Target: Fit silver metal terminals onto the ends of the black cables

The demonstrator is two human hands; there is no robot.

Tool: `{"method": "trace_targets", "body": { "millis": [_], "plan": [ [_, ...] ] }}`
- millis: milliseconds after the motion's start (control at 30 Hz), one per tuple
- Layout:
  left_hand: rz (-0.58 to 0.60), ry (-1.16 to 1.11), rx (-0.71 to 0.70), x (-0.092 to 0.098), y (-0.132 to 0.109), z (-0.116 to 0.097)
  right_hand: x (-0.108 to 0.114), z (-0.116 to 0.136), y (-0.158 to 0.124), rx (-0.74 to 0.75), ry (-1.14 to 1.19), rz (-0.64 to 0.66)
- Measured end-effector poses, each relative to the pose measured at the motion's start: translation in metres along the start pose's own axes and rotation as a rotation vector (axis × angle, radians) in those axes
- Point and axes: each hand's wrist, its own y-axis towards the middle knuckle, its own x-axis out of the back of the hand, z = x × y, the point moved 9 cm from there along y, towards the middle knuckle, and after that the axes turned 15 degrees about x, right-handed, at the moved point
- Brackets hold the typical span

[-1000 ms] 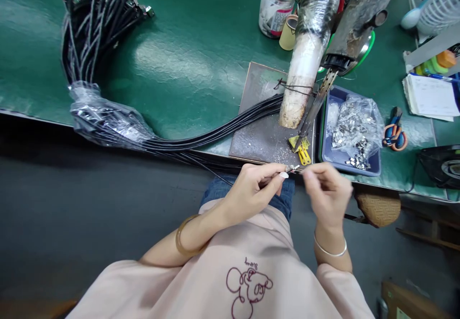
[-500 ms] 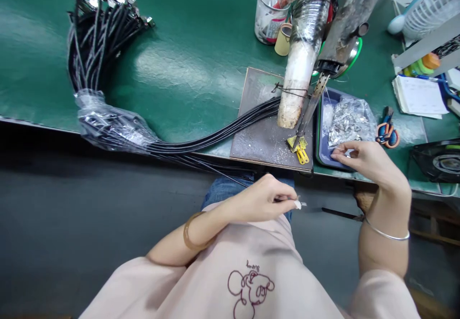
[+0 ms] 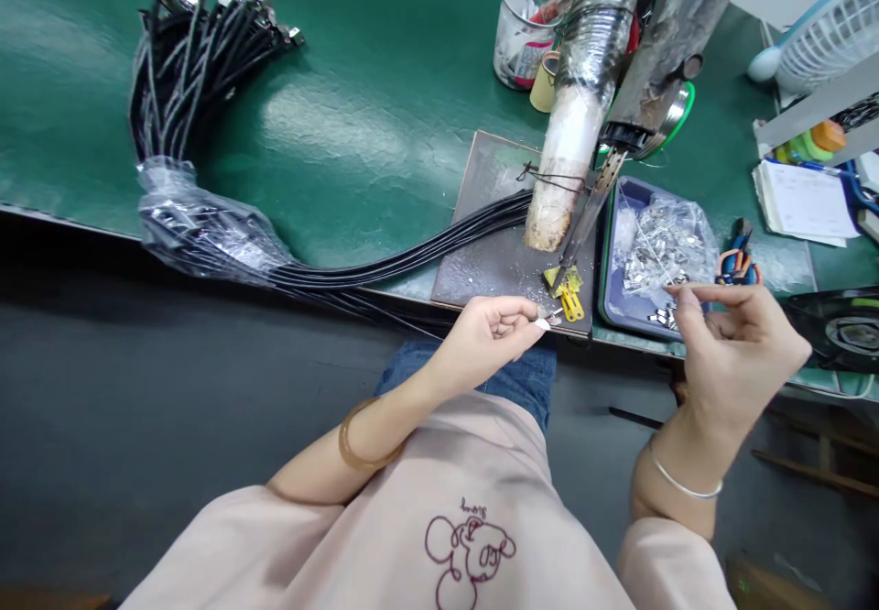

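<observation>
My left hand is closed in a pinch on the end of a thin black cable, whose small metal tip pokes out beside the yellow clip at the bench edge. My right hand hovers over the near edge of the blue tray, fingers curled, thumb and forefinger pinched on something I cannot make out. The tray holds a clear bag of small metal terminals. A bundle of black cables runs from the dark work plate leftward into a plastic wrap.
A wrapped soldering-type tool slants down onto the plate. Behind it stand a clear jar and a small cup. Orange-handled cutters, papers and a white fan lie at right on the green bench.
My right hand reached out to the blue tray, then drew back toward me with its fingers pinched. My left hand dropped, then rose again to the bench edge by the yellow clip.
</observation>
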Motion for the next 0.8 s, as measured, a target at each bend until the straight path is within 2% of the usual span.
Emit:
{"method": "trace_targets", "body": {
  "millis": [33,100,167,233,300,333,433,567,800],
  "plan": [
    [-0.037,0.031,-0.021,-0.001,-0.001,-0.002,0.005,0.006,-0.004,-0.01,0.006,-0.106],
    [-0.118,0.095,-0.072,0.0,-0.003,-0.007,0.002,0.012,-0.012,-0.038,0.118,-0.213],
    [-0.181,0.163,-0.119,0.0,-0.007,-0.011,-0.02,0.015,-0.018,-0.049,0.338,-0.135],
    [-0.234,0.228,-0.166,0.001,-0.01,-0.015,-0.045,0.021,-0.027,-0.052,0.503,0.009],
    [-0.275,0.28,-0.219,0.0,-0.015,-0.019,-0.064,0.027,-0.037,-0.055,0.544,0.119],
    [-0.29,0.299,-0.245,-0.001,-0.017,-0.021,-0.07,0.03,-0.041,-0.055,0.524,0.134],
    [-0.329,0.35,-0.316,-0.003,-0.023,-0.027,-0.078,0.038,-0.046,-0.028,0.443,0.108],
    [-0.371,0.435,-0.393,-0.006,-0.028,-0.031,-0.087,0.046,-0.047,0.001,0.459,0.129],
    [-0.384,0.514,-0.455,-0.01,-0.031,-0.033,-0.088,0.045,-0.049,-0.014,0.478,0.158]
  ]
}}
